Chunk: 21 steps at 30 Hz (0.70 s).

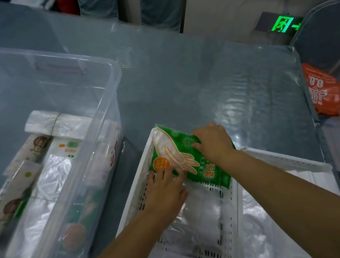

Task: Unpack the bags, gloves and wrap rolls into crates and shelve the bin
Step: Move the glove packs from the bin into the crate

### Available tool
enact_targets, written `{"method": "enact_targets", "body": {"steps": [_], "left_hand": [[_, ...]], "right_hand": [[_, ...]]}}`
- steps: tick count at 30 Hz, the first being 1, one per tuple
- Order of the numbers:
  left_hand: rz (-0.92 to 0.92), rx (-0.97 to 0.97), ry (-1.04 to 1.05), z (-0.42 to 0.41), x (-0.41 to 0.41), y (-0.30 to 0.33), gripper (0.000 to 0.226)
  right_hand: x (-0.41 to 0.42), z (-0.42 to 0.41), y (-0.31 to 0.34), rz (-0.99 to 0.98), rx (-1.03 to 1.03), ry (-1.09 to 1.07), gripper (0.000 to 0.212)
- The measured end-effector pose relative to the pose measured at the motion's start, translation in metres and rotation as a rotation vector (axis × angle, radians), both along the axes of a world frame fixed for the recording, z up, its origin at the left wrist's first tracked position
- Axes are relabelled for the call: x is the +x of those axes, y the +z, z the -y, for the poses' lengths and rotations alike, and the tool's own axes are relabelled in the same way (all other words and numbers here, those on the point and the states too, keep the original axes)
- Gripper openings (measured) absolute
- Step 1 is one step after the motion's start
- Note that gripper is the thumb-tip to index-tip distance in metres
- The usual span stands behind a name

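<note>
The big counter is grey-blue with a shiny clear cover. Everything here is told from the white crate with holes in its sides, which sits on the counter near the bottom middle.

To the left of the white crate stands a big clear bin. Inside it lie wrap roll boxes, flat packs of clear bags and a white bundle at the far end. The bin wall blurs the packs closest to the white crate, so they are hard to make out.

Just to the right of the white crate sits a second white crate, touching it. It has clear plastic inside, and its near end is cut off by the edge of the view.

Inside the white crate lies crinkly clear plastic. On top, at the far end, rests a green glove pack with a hand drawn on it.

The left hand lies on the near corner of the glove pack, fingers nearly straight and pressing down. The right hand holds the pack's right side. Its thumb pinches the top, but its other fingers curl under and are hidden.

Far to the right of the white crate, past the counter edge, an orange bag sits low down.
</note>
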<state>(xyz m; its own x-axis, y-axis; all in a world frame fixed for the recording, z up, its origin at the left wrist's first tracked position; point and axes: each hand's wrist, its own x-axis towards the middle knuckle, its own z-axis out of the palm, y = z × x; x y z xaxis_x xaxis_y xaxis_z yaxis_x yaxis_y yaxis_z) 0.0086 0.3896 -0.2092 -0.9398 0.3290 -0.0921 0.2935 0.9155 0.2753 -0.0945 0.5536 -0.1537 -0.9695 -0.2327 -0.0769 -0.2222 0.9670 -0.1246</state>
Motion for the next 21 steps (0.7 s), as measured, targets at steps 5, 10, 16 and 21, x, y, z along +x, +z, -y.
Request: {"method": "enact_targets", "body": {"steps": [5,10,16,21], "left_hand": [[0.03,-0.073,-0.038,0.0,0.0,0.006,0.051],[0.054,-0.115,-0.047,-0.007,-0.008,0.024,0.048],[-0.045,-0.085,-0.021,-0.023,-0.043,0.103,0.025],[-0.237,0.06,-0.006,0.006,-0.071,0.19,0.022]], "right_hand": [[0.008,-0.001,-0.009,-0.072,-0.074,-0.086,0.035],[0.015,-0.012,-0.004,-0.112,-0.12,-0.104,0.044],[0.019,-0.016,0.048,-0.268,-0.449,-0.158,0.006],[0.014,0.009,0.105,-0.452,-0.552,-0.163,0.005]]}}
